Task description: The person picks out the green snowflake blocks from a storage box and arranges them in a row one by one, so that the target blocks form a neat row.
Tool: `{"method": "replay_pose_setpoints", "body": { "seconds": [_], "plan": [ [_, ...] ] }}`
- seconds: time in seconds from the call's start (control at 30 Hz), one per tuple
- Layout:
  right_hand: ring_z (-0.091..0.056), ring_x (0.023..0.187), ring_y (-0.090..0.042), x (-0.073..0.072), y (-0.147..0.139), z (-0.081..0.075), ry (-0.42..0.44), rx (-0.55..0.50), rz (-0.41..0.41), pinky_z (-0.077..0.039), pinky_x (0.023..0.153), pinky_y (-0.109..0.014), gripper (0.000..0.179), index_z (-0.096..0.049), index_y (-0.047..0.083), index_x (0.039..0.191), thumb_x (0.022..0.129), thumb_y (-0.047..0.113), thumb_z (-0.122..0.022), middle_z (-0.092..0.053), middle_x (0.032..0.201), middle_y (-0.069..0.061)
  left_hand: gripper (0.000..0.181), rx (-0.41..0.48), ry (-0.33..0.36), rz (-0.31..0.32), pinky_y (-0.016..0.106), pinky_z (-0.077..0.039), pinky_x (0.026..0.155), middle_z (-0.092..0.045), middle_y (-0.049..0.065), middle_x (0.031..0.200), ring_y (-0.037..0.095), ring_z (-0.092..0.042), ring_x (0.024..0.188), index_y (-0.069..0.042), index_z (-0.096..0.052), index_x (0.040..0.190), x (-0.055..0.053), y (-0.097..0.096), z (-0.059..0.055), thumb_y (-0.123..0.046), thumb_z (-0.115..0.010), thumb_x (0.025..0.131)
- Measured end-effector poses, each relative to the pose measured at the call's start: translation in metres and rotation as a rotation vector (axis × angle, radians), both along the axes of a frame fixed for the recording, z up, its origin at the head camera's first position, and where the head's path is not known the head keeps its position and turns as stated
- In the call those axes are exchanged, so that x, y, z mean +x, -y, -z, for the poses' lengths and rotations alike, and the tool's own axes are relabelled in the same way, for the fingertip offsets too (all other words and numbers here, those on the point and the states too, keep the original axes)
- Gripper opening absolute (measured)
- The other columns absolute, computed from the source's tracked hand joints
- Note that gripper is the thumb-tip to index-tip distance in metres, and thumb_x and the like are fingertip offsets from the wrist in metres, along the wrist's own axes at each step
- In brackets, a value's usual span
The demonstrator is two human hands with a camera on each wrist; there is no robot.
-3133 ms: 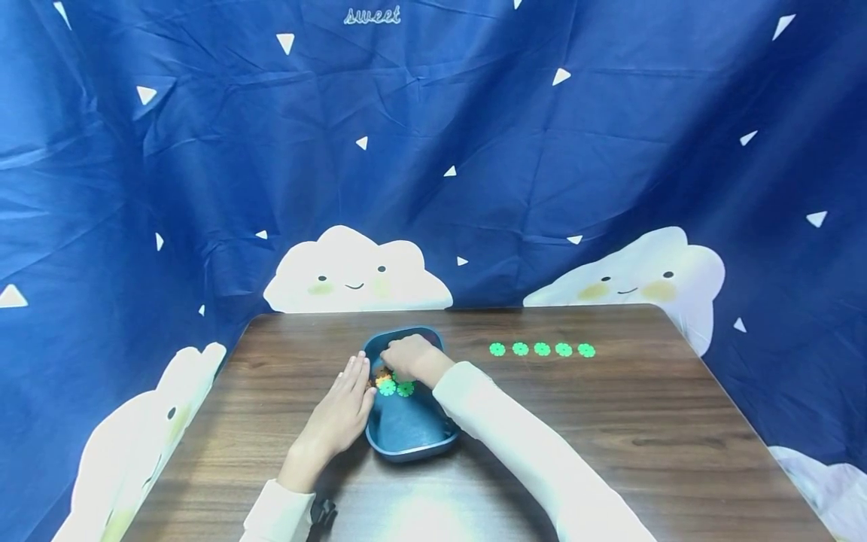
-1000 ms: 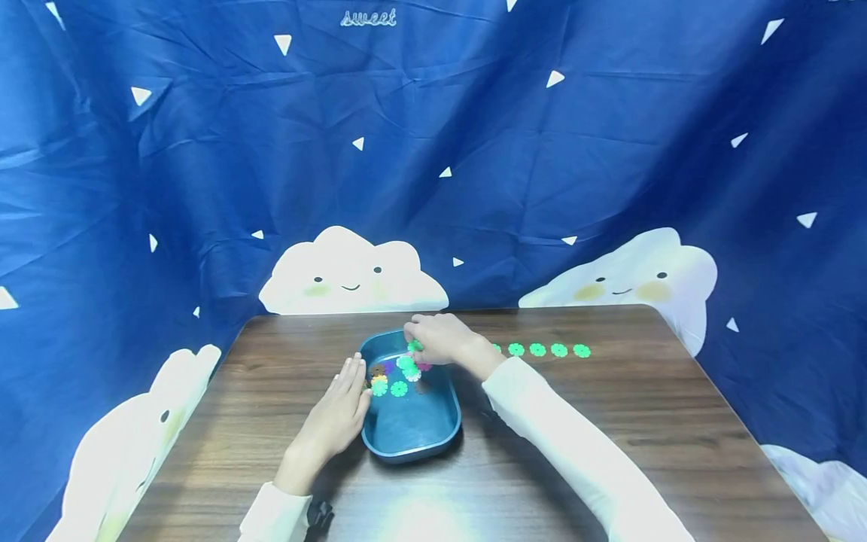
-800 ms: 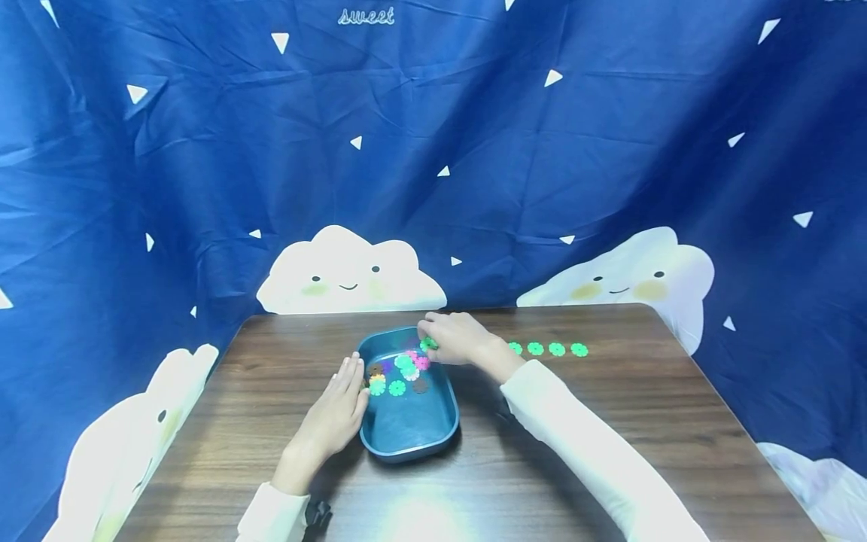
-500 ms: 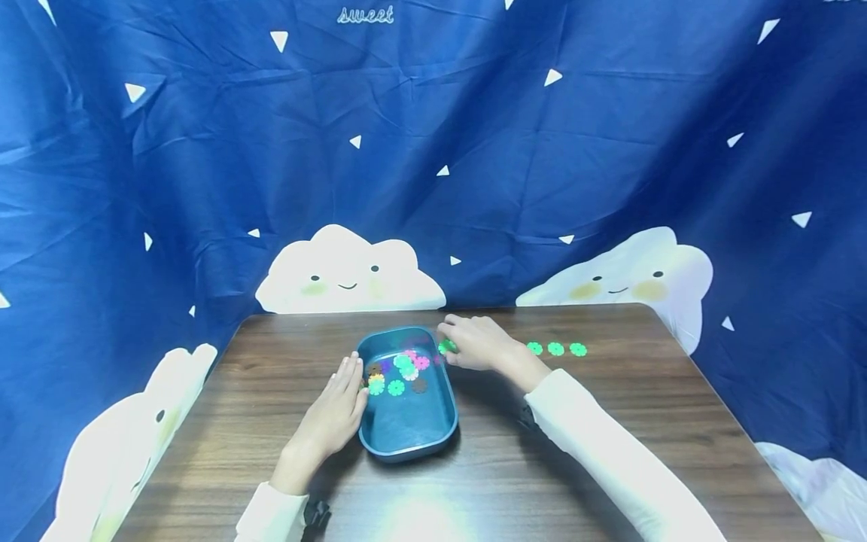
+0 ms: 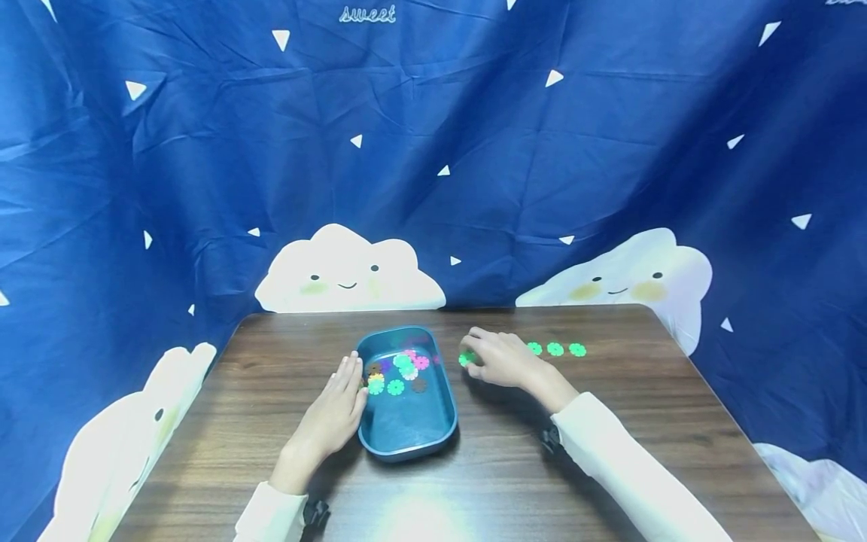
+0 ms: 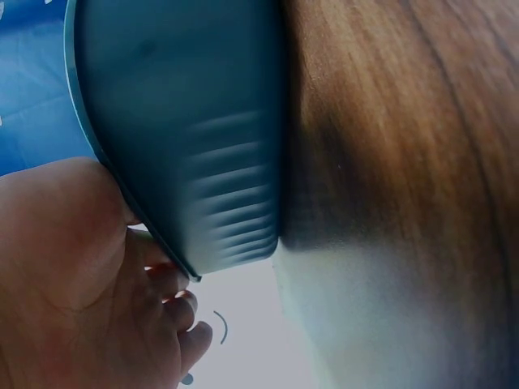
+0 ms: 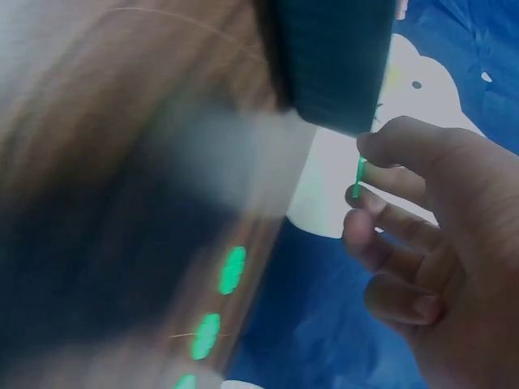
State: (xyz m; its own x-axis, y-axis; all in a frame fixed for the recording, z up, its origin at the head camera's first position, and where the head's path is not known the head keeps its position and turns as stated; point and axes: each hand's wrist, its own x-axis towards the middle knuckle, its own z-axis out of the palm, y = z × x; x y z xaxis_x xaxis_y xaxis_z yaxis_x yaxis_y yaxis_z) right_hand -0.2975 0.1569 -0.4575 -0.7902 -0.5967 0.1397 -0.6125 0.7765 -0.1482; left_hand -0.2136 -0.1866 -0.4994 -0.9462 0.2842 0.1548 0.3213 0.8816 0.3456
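Note:
My right hand [image 5: 508,363] is over the table just right of a dark teal tray [image 5: 406,433]. Thumb and fingertips pinch a green flower-shaped plastic disc [image 7: 359,177], seen edge-on in the right wrist view. My left hand [image 5: 330,410] lies along the tray's left rim, fingers straight; in the left wrist view the palm [image 6: 77,284] is against the rim. Inside the tray sit several flower-shaped discs: green [image 5: 396,387], pink [image 5: 421,363], brown [image 5: 419,385], yellow, purple and white.
A row of green discs [image 5: 555,349] lies on the wooden table [image 5: 609,421] at the back right; my right hand hides the row's left end in the head view. A blue curtain [image 5: 433,188] with white clouds hangs behind the table's far edge.
My right hand has come out of the tray with a green disc, crossed its right rim and moved right and slightly nearer. My left hand keeps its place on the tray.

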Motion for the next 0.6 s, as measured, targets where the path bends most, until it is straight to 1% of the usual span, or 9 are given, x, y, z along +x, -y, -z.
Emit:
{"method": "replay_pose_setpoints", "body": {
  "seconds": [0.13, 0.27, 0.37, 0.47, 0.5, 0.53, 0.6],
  "plan": [
    [-0.050, 0.063, -0.009, 0.002, -0.008, 0.012, 0.002, -0.028, 0.007, -0.044, 0.053, -0.027, 0.030, -0.073, 0.017, 0.121, 0.095, 0.029, -0.078, -0.066, 0.105, 0.005, 0.060, 0.002, -0.002, -0.003, 0.061, -0.029, 0.130, -0.025, 0.026, 0.174, 0.044, -0.025, 0.162, 0.010, -0.030, 0.163, 0.000, 0.001, 0.000, -0.022, -0.045, 0.114],
    [-0.048, 0.064, -0.009, 0.005, -0.015, 0.021, 0.016, -0.021, 0.016, -0.041, 0.053, -0.026, 0.027, -0.072, 0.016, 0.118, 0.095, 0.029, -0.078, -0.062, 0.100, 0.006, 0.061, -0.005, 0.014, -0.009, 0.059, -0.027, 0.132, -0.023, 0.024, 0.175, 0.042, -0.023, 0.164, 0.009, -0.029, 0.164, -0.001, 0.001, 0.000, -0.024, -0.044, 0.115],
    [-0.048, 0.067, -0.009, 0.007, -0.020, 0.027, 0.027, -0.013, 0.025, -0.041, 0.056, -0.025, 0.027, -0.071, 0.015, 0.118, 0.095, 0.028, -0.077, -0.060, 0.099, 0.005, 0.061, -0.004, 0.027, -0.012, 0.058, -0.025, 0.132, -0.022, 0.023, 0.176, 0.041, -0.021, 0.164, 0.008, -0.028, 0.164, 0.000, 0.001, 0.000, -0.024, -0.044, 0.115],
    [-0.048, 0.070, -0.010, 0.008, -0.026, 0.031, 0.033, -0.001, 0.034, -0.041, 0.059, -0.026, 0.023, -0.070, 0.015, 0.114, 0.096, 0.028, -0.076, -0.059, 0.099, 0.005, 0.061, -0.004, 0.033, -0.013, 0.058, -0.025, 0.132, -0.021, 0.023, 0.176, 0.040, -0.020, 0.165, 0.008, -0.027, 0.165, 0.000, 0.001, -0.001, -0.025, -0.043, 0.116],
    [-0.049, 0.071, -0.010, 0.008, -0.028, 0.032, 0.033, 0.002, 0.039, -0.042, 0.061, -0.027, 0.022, -0.070, 0.015, 0.113, 0.096, 0.028, -0.076, -0.060, 0.100, 0.004, 0.061, -0.004, 0.034, -0.012, 0.058, -0.025, 0.133, -0.021, 0.023, 0.176, 0.040, -0.020, 0.165, 0.008, -0.027, 0.165, 0.000, 0.000, -0.001, -0.025, -0.042, 0.116],
    [-0.051, 0.073, -0.010, 0.009, -0.030, 0.033, 0.036, 0.005, 0.043, -0.045, 0.063, -0.028, 0.024, -0.071, 0.014, 0.116, 0.097, 0.028, -0.075, -0.063, 0.104, 0.003, 0.061, -0.004, 0.033, -0.012, 0.058, -0.025, 0.132, -0.021, 0.023, 0.176, 0.041, -0.021, 0.164, 0.008, -0.027, 0.165, 0.000, 0.000, -0.001, -0.025, -0.043, 0.115],
    [-0.053, 0.076, -0.011, 0.009, -0.034, 0.035, 0.037, 0.010, 0.052, -0.046, 0.064, -0.029, 0.024, -0.071, 0.014, 0.116, 0.098, 0.029, -0.075, -0.064, 0.106, 0.003, 0.061, -0.008, 0.031, -0.010, 0.058, -0.025, 0.132, -0.021, 0.023, 0.176, 0.041, -0.021, 0.164, 0.008, -0.027, 0.164, 0.000, 0.000, -0.001, -0.025, -0.043, 0.116]
  ]
}}
